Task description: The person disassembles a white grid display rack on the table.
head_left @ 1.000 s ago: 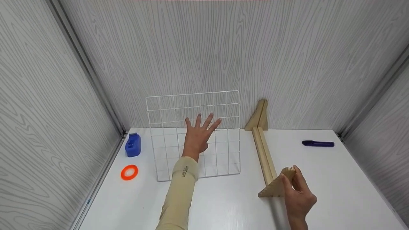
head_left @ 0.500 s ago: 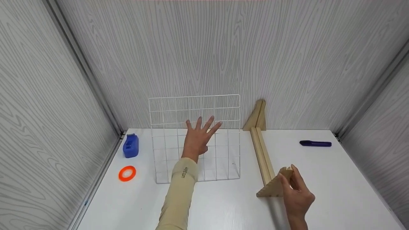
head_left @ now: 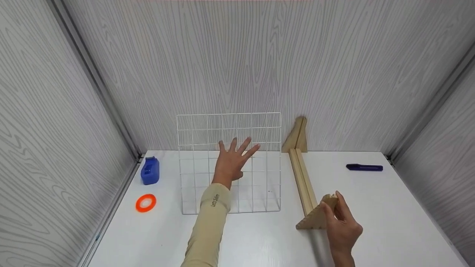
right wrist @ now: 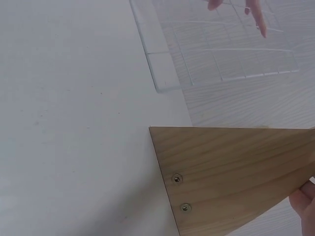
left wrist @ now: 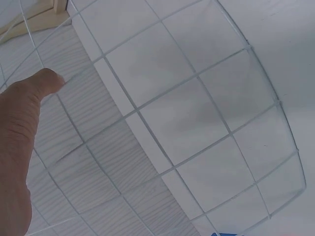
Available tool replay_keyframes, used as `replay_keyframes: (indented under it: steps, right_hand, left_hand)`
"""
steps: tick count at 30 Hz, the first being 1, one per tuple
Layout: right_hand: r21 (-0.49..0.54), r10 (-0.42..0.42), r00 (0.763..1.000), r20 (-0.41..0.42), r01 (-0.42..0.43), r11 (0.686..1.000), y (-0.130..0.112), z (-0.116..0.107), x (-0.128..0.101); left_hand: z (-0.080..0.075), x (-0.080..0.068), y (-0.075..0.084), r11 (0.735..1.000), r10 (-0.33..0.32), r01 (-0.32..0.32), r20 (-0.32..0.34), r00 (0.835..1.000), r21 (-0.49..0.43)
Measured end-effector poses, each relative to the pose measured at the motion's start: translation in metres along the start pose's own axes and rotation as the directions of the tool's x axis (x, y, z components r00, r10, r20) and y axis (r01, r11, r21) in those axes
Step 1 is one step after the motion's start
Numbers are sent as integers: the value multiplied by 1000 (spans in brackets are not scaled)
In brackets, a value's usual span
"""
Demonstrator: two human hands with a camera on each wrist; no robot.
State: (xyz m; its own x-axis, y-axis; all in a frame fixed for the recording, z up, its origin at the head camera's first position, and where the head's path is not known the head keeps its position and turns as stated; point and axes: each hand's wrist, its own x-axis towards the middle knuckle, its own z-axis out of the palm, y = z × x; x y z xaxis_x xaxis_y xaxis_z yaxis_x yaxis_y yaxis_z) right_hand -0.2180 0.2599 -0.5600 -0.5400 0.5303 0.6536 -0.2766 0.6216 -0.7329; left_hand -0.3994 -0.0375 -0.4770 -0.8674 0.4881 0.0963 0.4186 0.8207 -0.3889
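Observation:
A white wire grid panel (head_left: 259,126) stands upright on its lower edge on the white table (head_left: 259,241). My left hand (head_left: 232,161) is flat against it with fingers spread; in the left wrist view the thumb (left wrist: 24,123) lies by the wires (left wrist: 197,76). My right hand (head_left: 339,226) grips the near triangular wooden end (head_left: 315,218) of a long wooden rail (head_left: 301,178). The rail runs back to a second triangle (head_left: 297,135) at the wall. The right wrist view shows that wooden triangle (right wrist: 231,172) with two screws, and the grid (right wrist: 231,49) beyond.
A blue tape measure (head_left: 149,170) and an orange tape ring (head_left: 145,203) lie at the left edge. A purple marker (head_left: 364,167) lies at the back right. Grey wood-grain walls close off the back and both sides.
The grid panel and my left hand have shifted slightly to the right. My right hand keeps its grip on the wooden triangle in almost the same spot.

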Motion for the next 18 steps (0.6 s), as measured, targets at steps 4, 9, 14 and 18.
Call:
replay_keyframes:
  steps: [4, 9, 14, 18]
  right_hand:
    - [18, 0, 1000, 10, 0, 1000, 0, 2, -1]
    - [12, 1, 1000, 13, -1, 1000, 1, 2, -2]
    - [19, -19, 1000, 8, 19, 1000, 3, 0, -1]
    - [51, -40, 999, 3, 40, 998, 4, -1, 0]
  left_hand:
    - [1, -1, 0, 999, 29, -29, 21, 999, -19]
    - [4, -3, 5, 993, 84, -79, 56, 995, -85]
    - [8, -2, 12, 984, 95, -83, 73, 993, -156]
    - [13, -1, 16, 977, 87, -64, 106, 991, -205]
